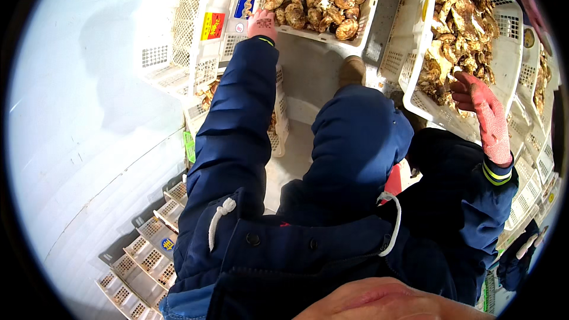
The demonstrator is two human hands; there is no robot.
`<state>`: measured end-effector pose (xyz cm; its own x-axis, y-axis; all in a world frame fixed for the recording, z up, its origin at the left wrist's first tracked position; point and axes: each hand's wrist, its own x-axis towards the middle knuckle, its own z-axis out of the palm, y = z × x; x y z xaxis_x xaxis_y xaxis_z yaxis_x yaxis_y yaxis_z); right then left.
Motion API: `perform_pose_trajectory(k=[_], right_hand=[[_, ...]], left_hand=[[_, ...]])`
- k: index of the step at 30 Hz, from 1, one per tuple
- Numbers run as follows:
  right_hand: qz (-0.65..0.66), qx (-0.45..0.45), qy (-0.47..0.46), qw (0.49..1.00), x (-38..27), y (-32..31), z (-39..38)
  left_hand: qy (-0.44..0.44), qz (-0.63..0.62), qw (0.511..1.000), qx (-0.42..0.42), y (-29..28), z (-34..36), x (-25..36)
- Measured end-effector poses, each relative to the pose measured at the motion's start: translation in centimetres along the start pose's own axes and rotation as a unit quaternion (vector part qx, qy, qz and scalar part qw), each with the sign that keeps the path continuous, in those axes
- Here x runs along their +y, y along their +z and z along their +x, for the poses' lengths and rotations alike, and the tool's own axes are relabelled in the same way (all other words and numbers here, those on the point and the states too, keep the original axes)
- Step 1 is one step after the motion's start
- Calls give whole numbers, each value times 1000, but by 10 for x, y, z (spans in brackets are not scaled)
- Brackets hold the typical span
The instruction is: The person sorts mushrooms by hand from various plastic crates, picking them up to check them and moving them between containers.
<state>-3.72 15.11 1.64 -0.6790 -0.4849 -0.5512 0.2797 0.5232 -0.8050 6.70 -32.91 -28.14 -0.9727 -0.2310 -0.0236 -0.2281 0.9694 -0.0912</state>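
Observation:
My left hand (262,25), in a pink glove, is at the near left corner of a white plastic crate (323,37), its fingers closed over the rim. Rounded brown-and-cream pieces that look like mushrooms (325,1) fill this crate. On the right, my right hand (485,109), also in a pink glove, is held over the near edge of another white crate (428,106). Its fingers are loosely bent and apart, and I see nothing held in them. That crate contains a heap of irregular, paler brown pieces (456,35).
Perforated white crates (155,53) stand against the pale wall (77,136) on the left. Others line the lower left (148,255) and the right side (527,189). A partly hidden crate (280,120) lies below my left forearm. My boot (352,71) is on the grey floor.

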Motion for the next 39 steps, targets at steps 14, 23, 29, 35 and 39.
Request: perform_pose_trajectory(k=[14,23,29,35,39], right_hand=[[-20,67,-91,993,6,-25,0],[188,254,-181,931,43,-83,-9],[292,287,-235,881,71,-114,-10],[384,303,-202,849,96,-142,-31],[334,313,-114,882,136,-153,-35]], left_hand=[[-88,-189,978,-13,5,-22,-1],[8,-367,925,-99,-169,0,124],[159,-495,854,2,-344,-14,237],[165,-587,792,9,-363,-44,331],[8,-508,858,-73,-304,-27,311]])
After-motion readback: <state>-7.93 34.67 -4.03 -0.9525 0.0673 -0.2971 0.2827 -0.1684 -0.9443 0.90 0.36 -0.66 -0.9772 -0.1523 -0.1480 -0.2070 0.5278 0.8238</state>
